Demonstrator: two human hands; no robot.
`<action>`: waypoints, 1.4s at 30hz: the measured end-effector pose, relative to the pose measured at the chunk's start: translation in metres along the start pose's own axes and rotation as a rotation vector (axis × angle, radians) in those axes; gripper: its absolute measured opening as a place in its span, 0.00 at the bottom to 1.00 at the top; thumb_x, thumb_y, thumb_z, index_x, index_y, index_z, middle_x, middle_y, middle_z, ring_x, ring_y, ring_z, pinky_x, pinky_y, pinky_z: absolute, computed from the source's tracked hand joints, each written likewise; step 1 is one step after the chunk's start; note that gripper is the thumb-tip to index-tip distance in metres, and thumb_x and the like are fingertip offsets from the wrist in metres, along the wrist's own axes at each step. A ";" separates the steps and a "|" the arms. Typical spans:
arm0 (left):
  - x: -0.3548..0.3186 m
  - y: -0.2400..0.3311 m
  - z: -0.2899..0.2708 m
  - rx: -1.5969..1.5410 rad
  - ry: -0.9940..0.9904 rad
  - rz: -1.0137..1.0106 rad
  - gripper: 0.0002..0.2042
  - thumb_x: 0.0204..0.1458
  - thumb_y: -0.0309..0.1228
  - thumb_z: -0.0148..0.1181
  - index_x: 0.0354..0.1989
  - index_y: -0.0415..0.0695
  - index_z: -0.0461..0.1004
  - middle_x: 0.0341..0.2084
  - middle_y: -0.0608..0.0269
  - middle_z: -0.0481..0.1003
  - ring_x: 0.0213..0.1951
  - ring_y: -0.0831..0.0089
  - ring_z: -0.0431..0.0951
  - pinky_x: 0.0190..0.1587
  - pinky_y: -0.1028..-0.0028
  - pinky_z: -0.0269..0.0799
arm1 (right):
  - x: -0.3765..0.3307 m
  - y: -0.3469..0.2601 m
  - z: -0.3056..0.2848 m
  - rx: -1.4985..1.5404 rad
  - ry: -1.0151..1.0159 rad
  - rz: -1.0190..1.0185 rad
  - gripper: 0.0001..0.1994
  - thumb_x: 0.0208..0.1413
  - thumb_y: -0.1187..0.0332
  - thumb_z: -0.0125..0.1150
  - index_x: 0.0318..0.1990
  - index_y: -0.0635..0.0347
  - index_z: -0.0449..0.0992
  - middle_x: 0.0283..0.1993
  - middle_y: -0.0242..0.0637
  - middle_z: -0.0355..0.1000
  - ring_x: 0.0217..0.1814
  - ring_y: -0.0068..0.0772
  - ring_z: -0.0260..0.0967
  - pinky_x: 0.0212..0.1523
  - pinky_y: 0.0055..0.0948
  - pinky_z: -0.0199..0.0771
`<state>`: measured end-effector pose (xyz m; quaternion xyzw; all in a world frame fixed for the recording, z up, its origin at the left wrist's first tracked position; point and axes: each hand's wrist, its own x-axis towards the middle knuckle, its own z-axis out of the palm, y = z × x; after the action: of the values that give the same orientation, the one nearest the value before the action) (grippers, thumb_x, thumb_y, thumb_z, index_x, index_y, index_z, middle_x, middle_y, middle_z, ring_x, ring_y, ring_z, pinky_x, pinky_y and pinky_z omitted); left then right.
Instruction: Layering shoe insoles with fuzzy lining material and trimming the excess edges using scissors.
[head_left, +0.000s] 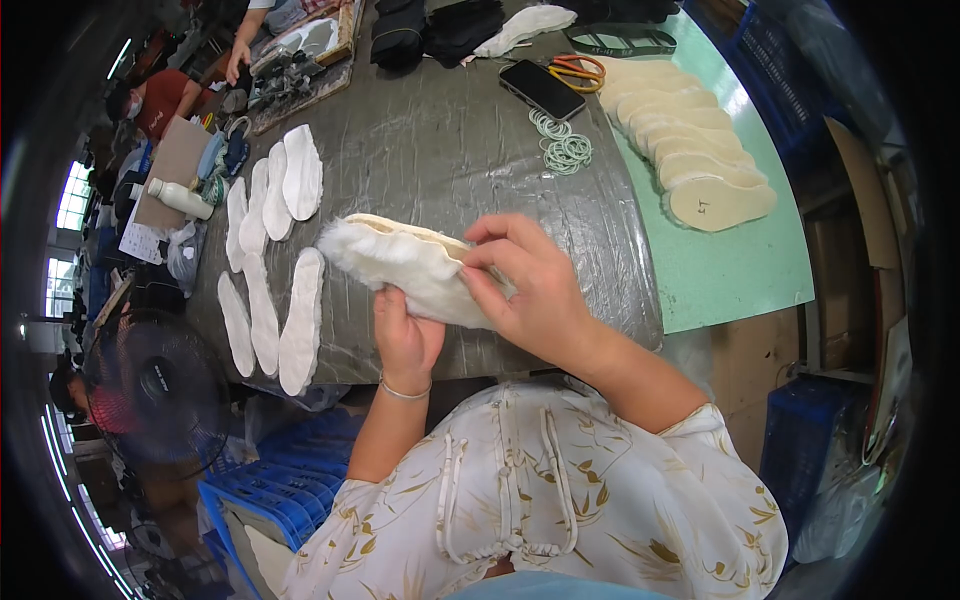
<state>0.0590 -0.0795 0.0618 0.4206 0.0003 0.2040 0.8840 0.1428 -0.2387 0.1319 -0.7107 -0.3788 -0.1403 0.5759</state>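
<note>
Across a grey table [420, 150], white insoles [303, 175] lie at the left, and overlapping beige insoles [740, 205] rest on a green surface [720, 285] at the right. Over the table's near part, the left grip [405, 335] clasps a fluffy fleece insole [400, 258] from below, while the right grip [535, 285] pinches its upper edge

You are in a workshop: cream insoles [722, 203] overlap in a row to the right of your fingers [505, 258], and white insoles [302, 320] lie left of them on a dark worktable [430, 130]. Far left of your fingers are a co-worker [168, 105], a fan [157, 378] and strip lights [56, 440].
</note>
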 end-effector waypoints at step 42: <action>0.008 0.023 -0.014 1.334 -0.297 0.242 0.14 0.43 0.20 0.61 0.40 0.44 0.79 0.35 0.62 0.79 0.38 0.64 0.77 0.51 0.66 0.63 | -0.042 0.047 -0.040 -0.319 -0.161 -0.023 0.10 0.47 0.75 0.68 0.39 0.60 0.80 0.41 0.35 0.76 0.43 0.37 0.72 0.47 0.36 0.67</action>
<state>0.0559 -0.0530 0.0707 0.8948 -0.0423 0.1974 0.3982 0.1572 -0.2939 0.0840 -0.7978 -0.4047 -0.1476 0.4218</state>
